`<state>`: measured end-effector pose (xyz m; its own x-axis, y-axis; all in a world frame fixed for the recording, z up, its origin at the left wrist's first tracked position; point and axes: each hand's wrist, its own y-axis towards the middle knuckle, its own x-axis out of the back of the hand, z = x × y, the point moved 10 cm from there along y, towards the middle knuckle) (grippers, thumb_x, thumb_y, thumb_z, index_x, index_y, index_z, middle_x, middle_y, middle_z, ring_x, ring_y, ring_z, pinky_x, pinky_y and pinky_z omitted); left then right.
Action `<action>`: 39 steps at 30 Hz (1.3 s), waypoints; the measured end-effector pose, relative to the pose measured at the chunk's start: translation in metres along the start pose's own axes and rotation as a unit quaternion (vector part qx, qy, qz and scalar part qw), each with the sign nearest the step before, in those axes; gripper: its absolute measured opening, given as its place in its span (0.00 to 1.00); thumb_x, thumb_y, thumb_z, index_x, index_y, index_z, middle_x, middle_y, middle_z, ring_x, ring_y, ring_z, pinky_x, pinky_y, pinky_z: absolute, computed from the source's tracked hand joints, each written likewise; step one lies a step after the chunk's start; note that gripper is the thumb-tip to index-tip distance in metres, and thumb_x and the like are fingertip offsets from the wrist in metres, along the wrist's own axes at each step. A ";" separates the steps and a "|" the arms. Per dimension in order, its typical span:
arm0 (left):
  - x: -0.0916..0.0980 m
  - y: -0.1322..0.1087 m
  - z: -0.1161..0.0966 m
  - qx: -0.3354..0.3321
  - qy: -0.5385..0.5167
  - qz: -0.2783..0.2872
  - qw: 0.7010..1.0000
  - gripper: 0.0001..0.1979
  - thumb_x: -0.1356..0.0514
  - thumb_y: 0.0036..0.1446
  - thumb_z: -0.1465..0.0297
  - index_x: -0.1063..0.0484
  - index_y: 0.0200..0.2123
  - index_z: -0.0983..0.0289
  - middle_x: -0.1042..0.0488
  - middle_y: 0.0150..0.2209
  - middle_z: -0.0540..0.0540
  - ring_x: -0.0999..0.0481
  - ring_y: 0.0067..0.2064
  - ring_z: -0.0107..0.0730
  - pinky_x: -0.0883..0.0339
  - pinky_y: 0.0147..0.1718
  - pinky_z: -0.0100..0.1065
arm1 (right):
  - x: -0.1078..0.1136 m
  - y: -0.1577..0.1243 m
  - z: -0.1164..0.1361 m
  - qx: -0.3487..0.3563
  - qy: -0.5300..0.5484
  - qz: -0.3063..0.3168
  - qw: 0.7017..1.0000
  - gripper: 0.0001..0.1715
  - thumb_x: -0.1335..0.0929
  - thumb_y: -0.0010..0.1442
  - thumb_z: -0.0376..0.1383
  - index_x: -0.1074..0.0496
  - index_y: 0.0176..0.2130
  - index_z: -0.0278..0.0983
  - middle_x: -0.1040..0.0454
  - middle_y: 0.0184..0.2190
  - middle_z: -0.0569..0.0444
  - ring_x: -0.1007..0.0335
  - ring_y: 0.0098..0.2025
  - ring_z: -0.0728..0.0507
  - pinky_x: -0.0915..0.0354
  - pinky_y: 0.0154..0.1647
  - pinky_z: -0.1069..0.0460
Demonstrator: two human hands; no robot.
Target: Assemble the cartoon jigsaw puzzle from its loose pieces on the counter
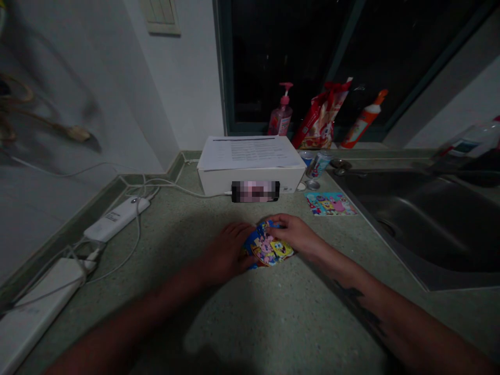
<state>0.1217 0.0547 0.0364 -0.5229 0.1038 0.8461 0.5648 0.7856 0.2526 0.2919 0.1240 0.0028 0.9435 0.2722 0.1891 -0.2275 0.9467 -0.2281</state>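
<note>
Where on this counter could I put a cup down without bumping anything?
The speckled countertop has room between the white cable and the left hand, and another patch between the right forearm and the steel sink. It's crowded at the back, around the white box and can, and at the left, by the power strip.

A home kitchen is indicated by the steel sink (425,224) set into the speckled stone surface (273,312), with a pump soap bottle (282,112) along the dark window (273,57).
</note>
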 end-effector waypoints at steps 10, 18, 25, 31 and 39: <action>-0.008 -0.003 -0.002 -0.031 -0.015 -0.021 0.999 0.35 0.35 0.70 0.52 0.37 0.72 0.59 0.26 0.67 0.69 0.27 0.68 0.61 0.32 0.69 0.67 | -0.011 -0.006 -0.015 0.017 0.024 -0.002 1.000 0.18 0.22 0.52 0.36 0.17 0.44 0.40 0.13 0.39 0.50 0.16 0.40 0.38 0.23 0.42 0.45; -0.004 -0.003 -0.009 -0.044 -0.021 -0.031 0.998 0.32 0.32 0.67 0.60 0.35 0.69 0.60 0.25 0.66 0.68 0.26 0.67 0.60 0.31 0.68 0.65 | -0.018 -0.007 -0.009 0.106 -0.069 -0.052 0.991 0.25 0.24 0.56 0.33 0.20 0.53 0.37 0.14 0.44 0.49 0.15 0.47 0.39 0.23 0.55 0.43; -0.003 -0.004 -0.011 -0.051 -0.028 -0.034 0.998 0.32 0.31 0.67 0.60 0.36 0.69 0.60 0.25 0.66 0.67 0.25 0.66 0.59 0.30 0.67 0.65 | -0.021 -0.007 -0.004 0.135 -0.128 -0.060 0.981 0.20 0.27 0.59 0.31 0.18 0.52 0.39 0.13 0.44 0.49 0.15 0.46 0.38 0.24 0.53 0.42; -0.003 -0.003 -0.008 -0.041 -0.034 -0.037 0.998 0.34 0.31 0.66 0.60 0.37 0.71 0.58 0.25 0.66 0.67 0.25 0.66 0.60 0.29 0.66 0.65 | -0.020 -0.008 0.002 0.147 -0.088 -0.045 0.984 0.15 0.29 0.60 0.34 0.17 0.47 0.38 0.12 0.43 0.48 0.15 0.46 0.38 0.23 0.53 0.42; 0.000 -0.004 -0.010 -0.042 -0.033 -0.045 0.998 0.39 0.31 0.66 0.53 0.39 0.74 0.59 0.25 0.67 0.68 0.25 0.67 0.61 0.33 0.68 0.68 | -0.018 -0.009 0.001 0.146 -0.008 -0.046 0.988 0.17 0.27 0.59 0.42 0.17 0.46 0.39 0.13 0.39 0.50 0.18 0.36 0.41 0.23 0.40 0.45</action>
<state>0.1259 0.0458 0.0396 -0.6131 0.0785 0.7861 0.5647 0.7394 0.3666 0.2771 0.1108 0.0026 0.9597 0.1840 0.2124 -0.2039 0.9761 0.0756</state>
